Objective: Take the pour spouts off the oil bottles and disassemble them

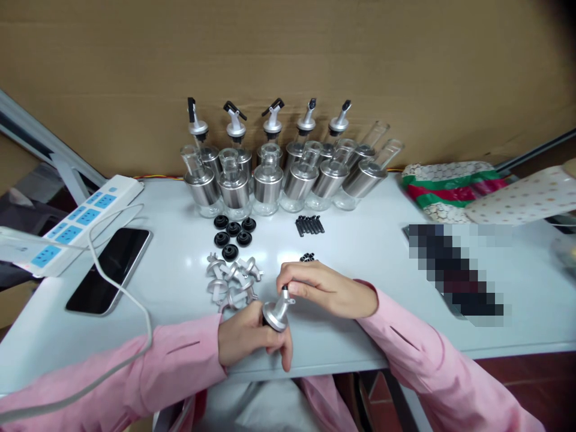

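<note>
My left hand (252, 339) is closed around a silver bottle pourer (276, 315) close to the table's front edge, its spout tilted up to the right. A dark rim shows beneath the pourer's round base. My right hand (321, 290) pinches a small black tip piece (285, 288) at the spout's top end. Left of the hands lies a heap of silver pourer tops (231, 279). Behind it sit several black ribbed stoppers (230, 252). Small black pieces (307, 257) lie just beyond my right hand, with a row of black levers (309, 225) farther back.
Two rows of glass bottles with metal sleeves (269, 183) stand at the back; some rear ones carry pourers. At left are a power strip (74, 225), a phone (110, 273) and a white cable (130, 291) crossing my left sleeve. Patterned cloth (454, 186) lies at right.
</note>
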`<act>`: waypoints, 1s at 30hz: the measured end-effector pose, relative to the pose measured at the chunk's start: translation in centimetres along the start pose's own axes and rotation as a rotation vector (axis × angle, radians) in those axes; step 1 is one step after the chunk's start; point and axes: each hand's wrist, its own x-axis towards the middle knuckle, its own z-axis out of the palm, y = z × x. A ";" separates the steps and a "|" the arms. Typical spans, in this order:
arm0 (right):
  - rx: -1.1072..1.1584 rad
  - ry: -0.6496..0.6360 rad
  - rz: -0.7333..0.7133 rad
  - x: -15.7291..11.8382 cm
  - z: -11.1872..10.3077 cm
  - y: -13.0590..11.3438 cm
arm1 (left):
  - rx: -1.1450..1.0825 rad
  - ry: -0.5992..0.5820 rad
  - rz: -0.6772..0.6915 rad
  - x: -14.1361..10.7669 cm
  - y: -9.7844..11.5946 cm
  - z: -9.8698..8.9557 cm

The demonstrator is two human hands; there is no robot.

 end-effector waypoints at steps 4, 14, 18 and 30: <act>-0.013 -0.019 -0.001 0.0 0.0 0.1 | -0.008 -0.013 -0.013 0.0 -0.1 0.0; 0.179 -0.036 0.001 0.1 0.1 0.5 | 0.005 -0.049 -0.017 -0.2 0.2 -0.1; 0.272 -0.018 -0.007 0.1 0.1 0.6 | -0.036 -0.021 -0.003 -0.2 0.1 -0.1; 0.289 0.039 0.018 0.2 0.8 0.5 | 0.027 -0.043 -0.007 -0.3 0.1 -0.2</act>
